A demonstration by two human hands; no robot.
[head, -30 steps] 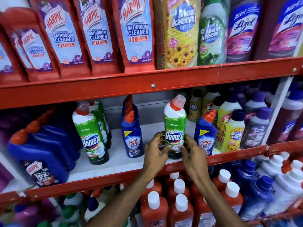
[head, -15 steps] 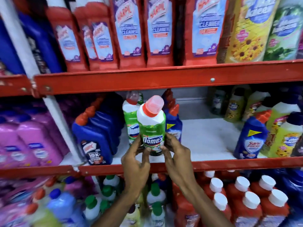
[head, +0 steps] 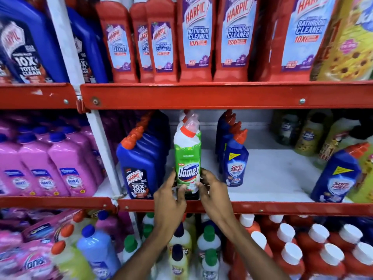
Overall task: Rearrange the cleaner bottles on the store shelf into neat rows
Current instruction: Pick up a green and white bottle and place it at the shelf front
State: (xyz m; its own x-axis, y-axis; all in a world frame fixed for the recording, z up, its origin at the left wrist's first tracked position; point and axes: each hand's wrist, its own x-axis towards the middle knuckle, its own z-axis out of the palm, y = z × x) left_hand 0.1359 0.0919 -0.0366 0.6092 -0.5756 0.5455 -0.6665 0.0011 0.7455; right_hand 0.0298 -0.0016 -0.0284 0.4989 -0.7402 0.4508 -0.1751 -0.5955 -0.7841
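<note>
While both hands are reaching up from below, the left hand [head: 169,196] and the right hand [head: 212,189] are clasping the lower part of a green bottle [head: 188,162], one on each side, with the fingers pressed against its label. This bottle is standing upright at the front edge of the middle shelf [head: 262,207], and its dark base is resting just behind the red front rail. Directly behind it more green bottles [head: 185,116] are standing in a line toward the back of the shelf, but only their pink caps are showing. Just beside it on the left, a row of dark blue bottles [head: 139,168] with orange caps is running from the front edge to the back. On its right, a little apart, a row of smaller blue bottles [head: 235,160] is also going toward the back. One more blue bottle [head: 337,174] is standing alone near the right end of the front edge, well apart from the others, with bare white shelf surface lying between them. Above, red bottles [head: 197,37] are filling the upper shelf. Pink bottles [head: 40,162] are sitting in the section to the left, beyond the white upright post [head: 101,142].
</note>
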